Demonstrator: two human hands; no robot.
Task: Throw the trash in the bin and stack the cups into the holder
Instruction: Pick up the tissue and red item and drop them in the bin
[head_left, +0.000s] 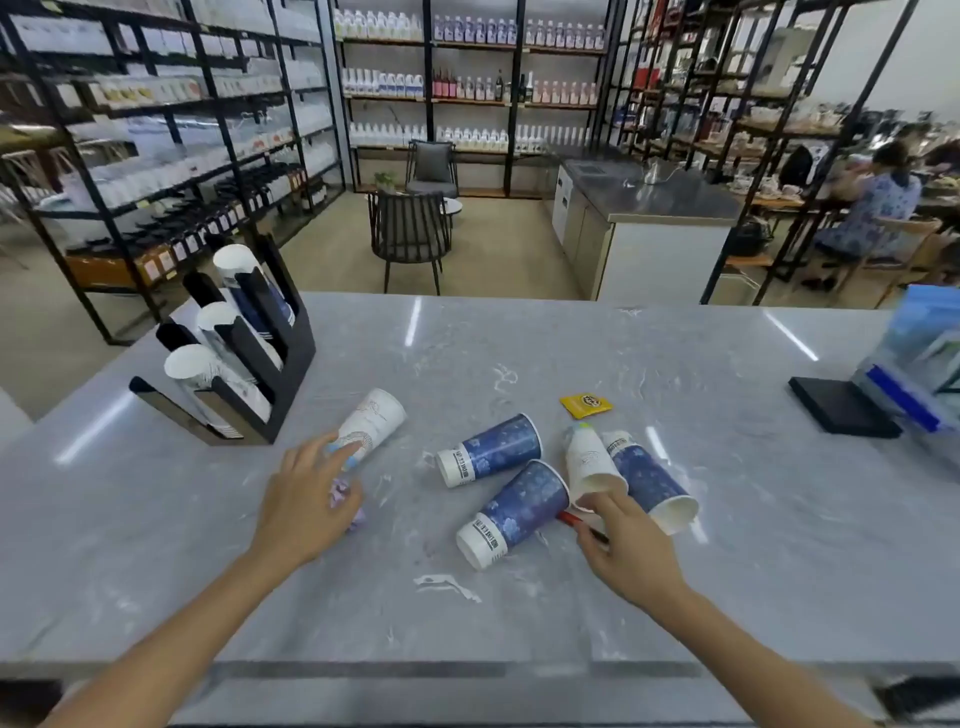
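Several paper cups lie on their sides on the grey counter (519, 353). A white cup (375, 420) lies at the left; my left hand (311, 499) reaches over a crumpled purple wrapper (340, 492), one fingertip touching the white cup's base. Two blue cups (491, 449) (519, 512) lie in the middle. A second white cup (589, 465) and a third blue cup (647, 478) lie to the right. My right hand (631, 545) rests with its fingers apart, fingertips at the white cup's rim, above a red pen (569, 518). The black cup holder (270, 353) holds stacked cups at the left.
A yellow sachet (586, 405) lies behind the cups. A black stand with a blue-white package (852, 410) sits at the right edge. Torn white scraps (447, 584) lie near the front. Chairs, shelves and a seated person are beyond the counter.
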